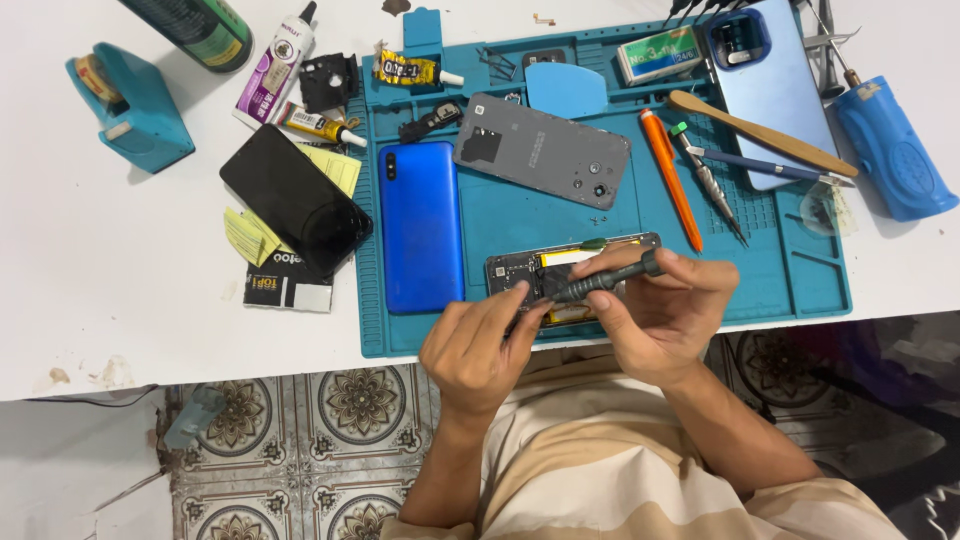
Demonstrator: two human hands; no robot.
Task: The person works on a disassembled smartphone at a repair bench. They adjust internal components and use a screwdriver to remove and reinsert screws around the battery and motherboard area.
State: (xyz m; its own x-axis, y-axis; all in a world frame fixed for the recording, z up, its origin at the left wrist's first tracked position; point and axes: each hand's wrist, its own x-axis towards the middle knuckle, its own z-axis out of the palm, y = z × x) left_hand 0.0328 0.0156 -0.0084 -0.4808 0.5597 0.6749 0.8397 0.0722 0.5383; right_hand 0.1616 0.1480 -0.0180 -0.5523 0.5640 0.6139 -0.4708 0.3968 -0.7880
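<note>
An opened phone body (560, 262) with its circuit board and yellow-labelled battery showing lies near the front of the teal work mat (520, 225). My right hand (655, 315) grips a dark grey screwdriver (605, 280), whose tip points left onto the phone's board. My left hand (480, 345) pinches the phone's lower left edge, fingertips beside the screwdriver tip. Both hands cover the phone's near half.
On the mat lie a blue back cover (422, 225), a grey inner plate (543, 150), an orange tool (672, 178), a wooden spatula (760, 132) and a light blue phone (775, 85). A black screen panel (295, 200), glue tubes (320, 125) and a tape dispenser (130, 105) sit left. A blue device (895, 150) lies right.
</note>
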